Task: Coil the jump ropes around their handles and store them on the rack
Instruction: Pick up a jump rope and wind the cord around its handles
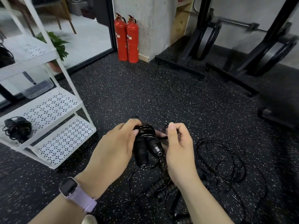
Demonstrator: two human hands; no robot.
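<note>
left hand [113,146]: closed round the pair of black handles [146,149] just below frame centre, thumb pressed over the wraps up top.
handles: side by side, long axis running up the frame and tilting a touch left, swivel ends pointing down toward the person.
coil [145,129]: a tight band of turns round the upper end of the handles, right against the left thumb.
right hand [178,143]: just right of the handles, thumb and forefinger pinched together on the thin black cord [163,136], which crosses the short gap to the coil.
the hinge: cord comes in from the right, across the handle axis, so the right hand looks set to do the winding while the left only holds.
loose rope [221,160]: big slack loops on the speckled floor [145,94], lower right.
spare handles [159,189]: ribbed ones on the floor at bottom centre, tangled in cord.
rack [53,107]: white, perforated shelves, left edge of frame, nearer the left hand; one coiled rope bundle [17,128] already on the middle shelf.
progress, my guess: part wound, plenty of slack to go.
</note>
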